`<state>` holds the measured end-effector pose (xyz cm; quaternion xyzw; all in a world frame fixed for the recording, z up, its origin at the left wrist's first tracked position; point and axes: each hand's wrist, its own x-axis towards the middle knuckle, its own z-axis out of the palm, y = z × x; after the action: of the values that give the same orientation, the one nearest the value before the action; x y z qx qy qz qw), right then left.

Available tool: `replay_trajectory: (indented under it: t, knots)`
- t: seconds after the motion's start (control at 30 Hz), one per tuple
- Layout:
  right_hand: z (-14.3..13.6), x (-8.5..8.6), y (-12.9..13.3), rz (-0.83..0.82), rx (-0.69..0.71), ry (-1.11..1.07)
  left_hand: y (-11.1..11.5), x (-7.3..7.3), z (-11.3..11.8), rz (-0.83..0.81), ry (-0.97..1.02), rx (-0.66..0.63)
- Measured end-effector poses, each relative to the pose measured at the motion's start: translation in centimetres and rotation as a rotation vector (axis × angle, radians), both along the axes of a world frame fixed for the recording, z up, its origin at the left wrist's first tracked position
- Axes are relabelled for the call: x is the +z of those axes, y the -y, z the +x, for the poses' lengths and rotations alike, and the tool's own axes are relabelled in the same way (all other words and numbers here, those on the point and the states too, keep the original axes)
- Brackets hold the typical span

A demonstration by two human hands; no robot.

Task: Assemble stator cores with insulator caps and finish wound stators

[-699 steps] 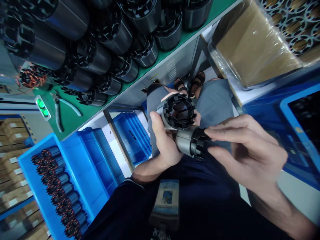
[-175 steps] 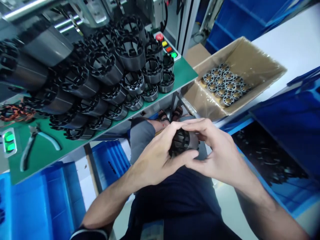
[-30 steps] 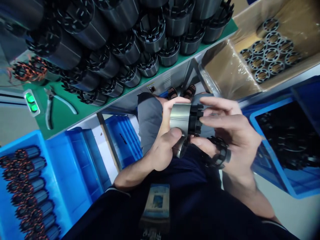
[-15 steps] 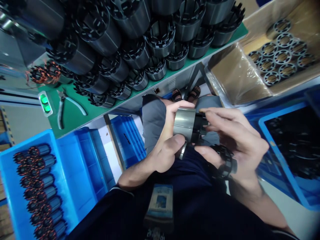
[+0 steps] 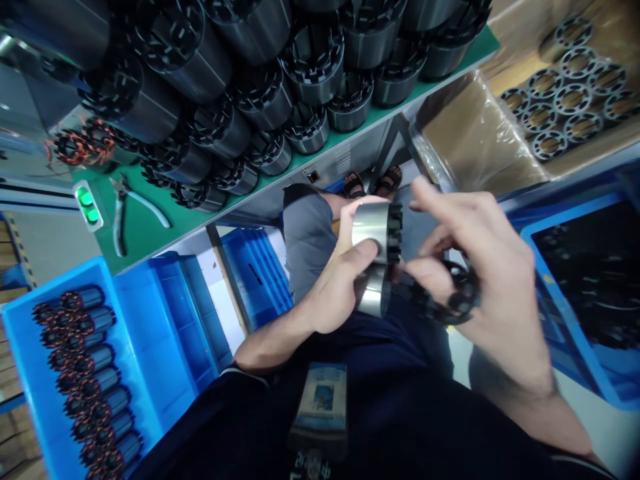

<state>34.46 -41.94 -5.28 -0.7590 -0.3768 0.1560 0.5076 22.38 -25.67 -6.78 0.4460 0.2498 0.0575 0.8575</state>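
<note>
Off the green-topped table's [image 5: 143, 238] near edge, I do best steadying two silver metal cylinders [image 5: 369, 227], my left grip [image 5: 333, 293] clamped around them, while my right grip [image 5: 493, 260], closed around a black toothed plastic ring [image 5: 459, 295], stands just beside them, forefinger clear.

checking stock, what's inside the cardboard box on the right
The cardboard box holds slotted metal rings, end faces up, close together. Whatever lies directly beneath them is covered, and part of the box is out of frame.
</note>
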Motion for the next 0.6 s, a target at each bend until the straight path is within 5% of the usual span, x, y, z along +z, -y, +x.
replay_trajectory:
  t: [0.3, 0.47, 0.6]
  knots:
    - [-0.3, 1.5, 3.6, 0.002, -0.018, -0.08, 0.2, 0.4, 1.5, -0.05, 0.026, 0.184]
    - [-2.8, -0.6, 1.6, 0.106, -0.014, 0.201, 0.9, 1.4, 2.2, -0.045, -0.059, 0.382]
    - [-4.2, -2.5, -0.2, 0.202, -0.031, 0.27, 0.8, 1.8, 2.5, 0.015, -0.069, 0.384]
